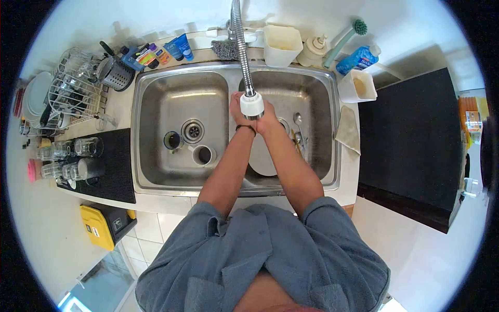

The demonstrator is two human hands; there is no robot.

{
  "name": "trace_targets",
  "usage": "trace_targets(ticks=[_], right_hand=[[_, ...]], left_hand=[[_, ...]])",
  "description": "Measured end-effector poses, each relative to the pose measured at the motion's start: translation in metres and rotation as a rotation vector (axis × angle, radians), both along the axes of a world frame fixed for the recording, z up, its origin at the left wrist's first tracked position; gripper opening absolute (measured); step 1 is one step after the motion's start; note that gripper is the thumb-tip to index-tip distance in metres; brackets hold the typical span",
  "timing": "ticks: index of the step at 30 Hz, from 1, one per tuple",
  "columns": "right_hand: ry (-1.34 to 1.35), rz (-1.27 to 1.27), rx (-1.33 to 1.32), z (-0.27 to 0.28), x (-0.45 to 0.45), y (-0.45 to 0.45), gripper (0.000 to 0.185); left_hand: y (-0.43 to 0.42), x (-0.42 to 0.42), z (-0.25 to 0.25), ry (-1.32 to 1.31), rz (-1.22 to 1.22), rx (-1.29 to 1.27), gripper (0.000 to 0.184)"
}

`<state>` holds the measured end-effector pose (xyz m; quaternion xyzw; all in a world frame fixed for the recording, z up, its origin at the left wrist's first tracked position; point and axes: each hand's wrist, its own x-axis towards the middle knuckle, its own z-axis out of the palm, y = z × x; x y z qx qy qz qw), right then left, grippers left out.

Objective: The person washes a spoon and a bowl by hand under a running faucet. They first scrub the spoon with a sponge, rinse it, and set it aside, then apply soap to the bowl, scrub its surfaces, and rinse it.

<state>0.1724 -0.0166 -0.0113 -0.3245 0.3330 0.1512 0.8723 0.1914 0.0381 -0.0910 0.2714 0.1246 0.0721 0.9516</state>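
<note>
Hanging between the camera and the hands, the white faucet head sits over the sink's middle, toward the left edge of the right basin. Its flexible metal neck comes from the wall side, so the long axis points toward the person, with a slight lean to the right. The left hand shows on one side of the head and the right hand on the other, neither clearly nearer; the hands are close together, wrists almost meeting, a dark band on the left one. As for the grip, the head covers most of the fingers, so I cannot tell whether they are spread, curled or closed on something, whether they touch the head, or whether water runs.

Below the right forearm, a pale round dish lies partly covered in the right basin, with a spoon and other cutlery beside it. Across the divider, a white mug and a dark cup rest near the left basin's drain.

Around the sink, the bench carries a cloth at right, bottles and containers along the wall, and a dish rack at left.
</note>
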Motion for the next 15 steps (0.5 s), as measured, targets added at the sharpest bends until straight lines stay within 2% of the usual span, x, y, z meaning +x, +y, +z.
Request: trace_targets(ticks=[1, 2, 4, 6, 7, 9, 10, 13, 15], right_hand=[[0.012, -0.014, 0.291, -0.013, 0.018, -0.004, 0.02], [-0.047, 0.015, 0.226, -0.024, 0.037, -0.01, 0.021], [-0.161, 0.068, 0.098, 0.006, 0.061, -0.011, 0.023], [-0.274, -0.037, 0.214, 0.038, 0.092, -0.018, 0.025], [-0.507, 0.093, -0.035, 0.046, 0.109, -0.026, 0.028], [-0.572, 0.06, -0.099, 0.077, 0.144, -0.032, 0.033], [-0.406, -0.102, 0.089, 0.097, 0.159, -0.033, 0.036], [-0.271, 0.044, -0.066, 0.114, 0.197, -0.043, 0.04], [-0.215, 0.071, -0.138, 0.124, 0.203, -0.045, 0.04]], left_hand=[[-0.002, 0.008, 0.004, 0.065, -0.064, -0.507, 0.026], [-0.006, 0.022, 0.004, -0.009, -0.064, -0.317, 0.025], [-0.013, 0.063, -0.012, -0.148, -0.06, 0.067, 0.023], [-0.007, 0.086, 0.067, -0.059, -0.092, 0.248, 0.023], [-0.004, 0.097, 0.083, -0.084, -0.159, 0.116, 0.023], [0.003, 0.115, 0.1, -0.131, -0.294, -0.147, 0.031], [0.005, 0.114, 0.103, -0.061, -0.291, -0.144, 0.033], [0.014, 0.094, 0.113, 0.103, -0.303, -0.064, 0.044], [0.017, 0.089, 0.089, 0.088, -0.354, -0.049, 0.046]])
